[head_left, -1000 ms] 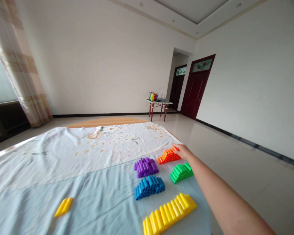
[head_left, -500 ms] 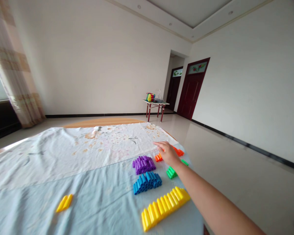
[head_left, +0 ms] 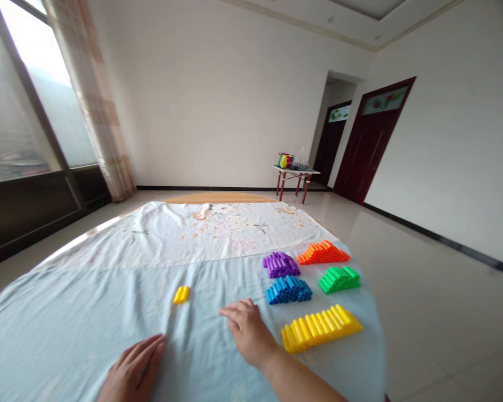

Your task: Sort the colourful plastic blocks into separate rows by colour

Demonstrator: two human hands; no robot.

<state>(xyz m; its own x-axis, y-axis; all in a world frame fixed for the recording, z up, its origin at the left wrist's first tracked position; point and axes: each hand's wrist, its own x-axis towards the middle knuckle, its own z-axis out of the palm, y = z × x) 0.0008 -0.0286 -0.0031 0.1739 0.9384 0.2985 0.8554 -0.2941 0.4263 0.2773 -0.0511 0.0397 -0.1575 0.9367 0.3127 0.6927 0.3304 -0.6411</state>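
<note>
My left hand lies at the lower left on the blue cloth, fingers stretched out, holding nothing. Over the cloth's middle is my right hand, fingers extended and nothing visible in them. Ahead of and between the hands sits a small group of yellow tubes, untouched. To the right of my right hand is a long stacked pile of yellow tubes. Beyond it are piles of short blue tubes, purple tubes, green tubes and orange tubes.
The pale blue and floral tablecloth covers a round table, whose wooden edge shows at the back. Farther off, a small table carries a colourful bag and a clear plastic bag. A curtained window is at left, dark red doors at right.
My right hand has moved back from the orange pile to the cloth's middle. My left hand has come into view. The camera has turned left, bringing more window into sight.
</note>
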